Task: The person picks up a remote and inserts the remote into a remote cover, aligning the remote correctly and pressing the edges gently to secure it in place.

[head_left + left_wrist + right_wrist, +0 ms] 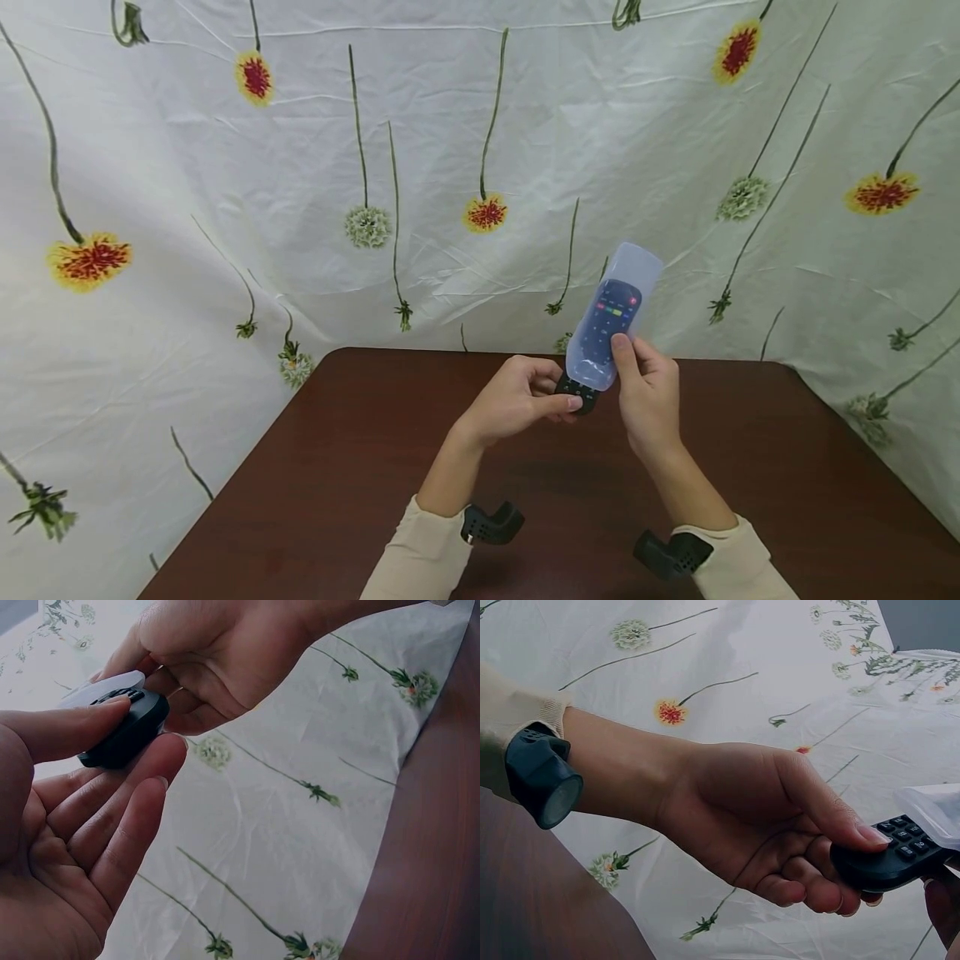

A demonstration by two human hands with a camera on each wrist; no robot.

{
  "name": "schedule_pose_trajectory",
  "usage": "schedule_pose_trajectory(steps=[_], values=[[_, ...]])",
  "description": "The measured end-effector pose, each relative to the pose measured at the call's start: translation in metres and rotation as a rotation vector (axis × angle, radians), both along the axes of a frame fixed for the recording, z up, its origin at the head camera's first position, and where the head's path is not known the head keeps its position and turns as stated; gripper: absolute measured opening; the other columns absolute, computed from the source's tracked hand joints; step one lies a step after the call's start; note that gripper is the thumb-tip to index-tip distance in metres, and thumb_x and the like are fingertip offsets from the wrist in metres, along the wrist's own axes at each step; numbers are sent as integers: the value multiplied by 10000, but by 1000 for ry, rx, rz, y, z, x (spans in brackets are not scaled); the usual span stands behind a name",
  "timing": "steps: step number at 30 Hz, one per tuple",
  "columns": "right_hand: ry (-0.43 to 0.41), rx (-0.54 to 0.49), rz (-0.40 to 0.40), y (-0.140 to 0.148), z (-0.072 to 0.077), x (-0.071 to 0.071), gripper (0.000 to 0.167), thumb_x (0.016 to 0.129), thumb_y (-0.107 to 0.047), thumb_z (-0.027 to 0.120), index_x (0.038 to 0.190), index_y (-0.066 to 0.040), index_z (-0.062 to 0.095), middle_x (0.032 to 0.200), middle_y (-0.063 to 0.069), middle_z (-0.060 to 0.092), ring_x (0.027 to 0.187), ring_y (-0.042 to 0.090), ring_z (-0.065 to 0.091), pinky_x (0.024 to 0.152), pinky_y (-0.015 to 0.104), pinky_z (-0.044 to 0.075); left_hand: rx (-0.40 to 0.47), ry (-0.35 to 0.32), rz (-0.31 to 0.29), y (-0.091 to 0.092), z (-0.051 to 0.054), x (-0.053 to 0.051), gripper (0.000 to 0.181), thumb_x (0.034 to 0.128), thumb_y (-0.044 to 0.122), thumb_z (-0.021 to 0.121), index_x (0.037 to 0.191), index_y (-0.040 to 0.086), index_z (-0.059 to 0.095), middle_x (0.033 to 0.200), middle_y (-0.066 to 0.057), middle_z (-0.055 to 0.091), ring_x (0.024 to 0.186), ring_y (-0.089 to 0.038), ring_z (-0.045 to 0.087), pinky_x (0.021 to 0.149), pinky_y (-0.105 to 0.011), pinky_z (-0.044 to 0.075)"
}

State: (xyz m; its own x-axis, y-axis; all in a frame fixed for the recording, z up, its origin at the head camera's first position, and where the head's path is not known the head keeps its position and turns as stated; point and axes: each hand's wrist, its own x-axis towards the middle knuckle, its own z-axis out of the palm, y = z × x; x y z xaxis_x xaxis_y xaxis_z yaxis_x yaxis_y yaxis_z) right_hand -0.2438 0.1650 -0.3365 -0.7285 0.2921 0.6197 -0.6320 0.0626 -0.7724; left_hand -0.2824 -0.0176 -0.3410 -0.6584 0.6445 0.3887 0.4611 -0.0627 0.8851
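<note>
A black remote control [577, 392] is partly inside a translucent silicone cover [635, 260], tilted above the table. Its coloured buttons show through the cover, while the bare lower end sticks out. My left hand [517, 400] pinches that end, thumb on the keys and fingers beneath, as the right wrist view also shows of the remote [885, 862]. With the thumb on its front, my right hand [651, 396] grips the cover by its lower right side. In the left wrist view, the right hand [232, 660] hides much of the cover [124, 681].
A dark reddish-brown table [360, 467] lies beneath both hands. Behind and around it hangs a white cloth [420, 283] printed with flowers. Each wrist carries a black camera band, such as the one on the left wrist [491, 525].
</note>
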Motion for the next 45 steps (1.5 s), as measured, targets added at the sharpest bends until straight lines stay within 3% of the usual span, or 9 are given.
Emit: schedule_pose_trajectory(steps=[4, 9, 13, 16, 26, 30, 35, 45], values=[[3, -8, 7, -1, -1, 0, 335, 1090, -132, 551, 1160, 166, 687, 933, -18, 738, 814, 114, 630, 722, 218, 535, 0, -2, 1, 0, 0, 0, 171, 927, 6, 750, 1029, -119, 692, 850, -136, 753, 785, -409, 745, 742, -614, 574], [7, -8, 20, -1, -1, 0, 341, 1088, -148, 560, 1145, 162, 692, 928, 2, 738, 801, 118, 628, 706, 224, 536, 5, 4, 3, 0, 0, 0, 163, 928, 7, 750, 1035, -106, 701, 847, -123, 754, 798, -468, 727, 729, -597, 581], [9, 21, 18, 0, -1, -1, 335, 1087, -145, 561, 1134, 156, 700, 928, -9, 744, 802, 115, 632, 706, 225, 536, -2, 20, 16, -1, -1, -2, 189, 920, 16, 760, 1067, -94, 714, 861, -109, 753, 776, -357, 754, 728, -570, 592], [13, 42, 9, 1, 0, -1, 324, 1084, -130, 565, 1108, 161, 705, 906, -20, 740, 785, 107, 626, 694, 219, 530, -5, 46, 30, -1, -2, -3, 207, 918, 17, 763, 1097, -81, 727, 869, -96, 752, 760, -296, 756, 729, -561, 594], [8, 59, -24, 5, 1, -2, 288, 1063, -107, 600, 1099, 154, 717, 899, -46, 742, 750, 101, 615, 658, 212, 518, -74, 163, 94, -1, 1, -2, 173, 929, 59, 766, 1080, -25, 765, 823, -18, 750, 742, -326, 736, 694, -496, 595], [2, 61, -26, 5, 1, -2, 278, 1056, -103, 613, 1116, 147, 718, 913, -59, 747, 765, 102, 629, 678, 213, 528, -85, 184, 109, -2, 2, -1, 169, 923, 58, 769, 1073, -18, 770, 809, -10, 747, 726, -316, 733, 664, -420, 597], [-5, 53, -15, 5, 0, -2, 273, 1048, -99, 628, 1137, 143, 715, 933, -59, 753, 784, 106, 656, 697, 216, 545, -92, 210, 126, -2, 2, -1, 152, 919, 63, 774, 1055, -5, 775, 777, -11, 738, 679, -214, 716, 609, -295, 557], [-16, 54, 1, 3, 0, -3, 270, 1048, -107, 631, 1136, 132, 721, 943, -29, 760, 794, 109, 679, 703, 222, 556, -83, 214, 139, -3, 2, -1, 166, 916, 80, 779, 1057, -9, 777, 793, -35, 737, 674, -210, 706, 572, -257, 502]])
